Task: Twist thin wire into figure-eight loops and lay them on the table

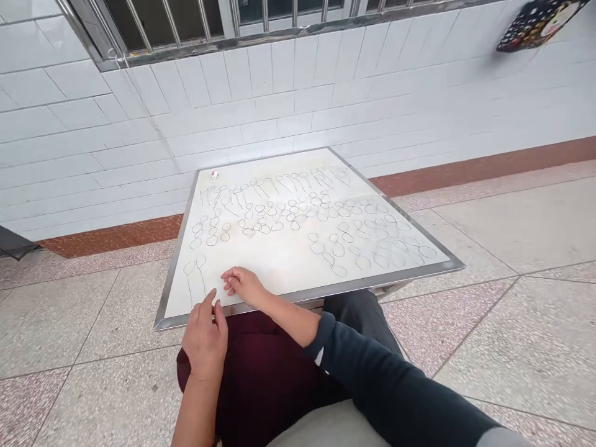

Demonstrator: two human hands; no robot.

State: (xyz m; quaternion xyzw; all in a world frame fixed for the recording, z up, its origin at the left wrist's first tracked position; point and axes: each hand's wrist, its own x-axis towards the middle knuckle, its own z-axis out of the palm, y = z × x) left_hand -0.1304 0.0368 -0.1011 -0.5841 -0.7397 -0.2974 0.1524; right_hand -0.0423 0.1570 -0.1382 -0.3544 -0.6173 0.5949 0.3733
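My left hand is at the table's front left edge, thumb and forefinger apart, with nothing visible between them. Just right of it, my right hand hovers low over the tabletop, fingers bent and drawn together; whatever they may hold is too small to make out. Two thin dark loops with long tails lie on the white table beyond my left hand. Rows of similar thin figure-eight loops cover the middle and right. Along the far side runs a row of loops with tails.
A small white and red object sits at the table's far left corner. Behind the table stands a white tiled wall with a barred window above. A dark patterned bag hangs at upper right. Metal trim borders the tabletop.
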